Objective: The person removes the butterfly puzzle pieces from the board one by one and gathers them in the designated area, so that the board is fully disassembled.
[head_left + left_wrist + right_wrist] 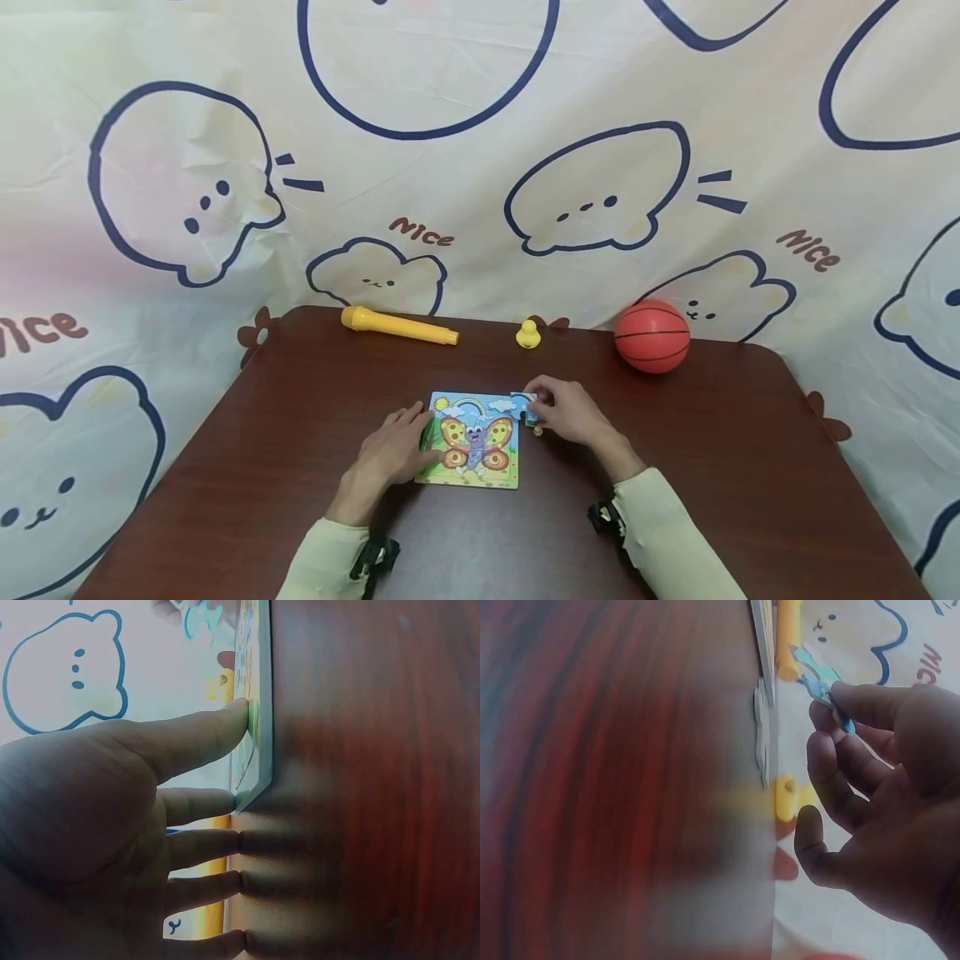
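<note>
A butterfly jigsaw puzzle (pixel 476 475) in a square board lies on the table. My left hand (pixel 393 446) rests at its left side, the thumb on the board. In the left wrist view, the other fingers (pixel 202 844) are spread and stretched out, tips down on the tabletop. My right hand (pixel 572 410), above the board's upper right corner, pinches a light-blue puzzle piece (pixel 821 675) between thumb and index finger. Below it, another puzzle piece (pixel 761 735) lies on the table beside the board, partly hidden by the hand in the head view.
Along the back of the brown table (pixel 480 550) lie a yellow toy microphone (pixel 401 326), a small yellow rubber duck (pixel 528 335) and a red toy basketball (pixel 652 337). A cloth backdrop (pixel 480 183) with cartoon bears hangs right behind the table.
</note>
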Demonstrator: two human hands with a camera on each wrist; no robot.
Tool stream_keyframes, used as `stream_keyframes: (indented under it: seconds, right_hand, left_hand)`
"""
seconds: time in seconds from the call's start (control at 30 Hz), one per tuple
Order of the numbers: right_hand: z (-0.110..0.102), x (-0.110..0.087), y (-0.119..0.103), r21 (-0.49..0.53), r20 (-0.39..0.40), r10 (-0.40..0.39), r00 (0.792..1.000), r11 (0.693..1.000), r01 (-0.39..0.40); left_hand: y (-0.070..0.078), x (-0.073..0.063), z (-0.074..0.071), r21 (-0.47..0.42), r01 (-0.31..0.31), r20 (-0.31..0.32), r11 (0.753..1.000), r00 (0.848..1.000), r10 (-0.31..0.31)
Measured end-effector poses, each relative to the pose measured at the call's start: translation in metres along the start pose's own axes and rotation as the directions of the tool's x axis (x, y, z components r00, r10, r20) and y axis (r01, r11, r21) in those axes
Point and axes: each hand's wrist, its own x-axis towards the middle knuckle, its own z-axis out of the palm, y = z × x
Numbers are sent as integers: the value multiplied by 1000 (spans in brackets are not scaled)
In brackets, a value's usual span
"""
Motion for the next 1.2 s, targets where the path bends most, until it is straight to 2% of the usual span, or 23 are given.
stream_keyframes:
  seconds: [0.2, 0.53, 0.73, 1.0, 1.2]
  right_hand:
    - [-12, -9, 17, -23, -23, 9, 1000, 1000, -10]
    - [-31, -17, 39, -13, 40, 88, 995, 996, -87]
    - [-36, -20, 46, -21, 52, 135, 990, 991, -134]
    - [-40, -21, 50, -86, 41, 204, 978, 976, -200]
    - [-42, -21, 49, -112, 58, 220, 974, 971, -213]
  left_hand:
    - [1, 0, 2, -2, -6, -3, 1000, 1000, 6]
    - [0, -1, 1, -9, -5, 4, 1000, 1000, 5]
    - [0, 0, 0, -3, -9, 8, 1000, 1000, 9]
    - [-1, -1, 1, -6, -3, 7, 1000, 1000, 3]
    - [0, 0, 1, 17, -8, 6, 1000, 1000, 8]
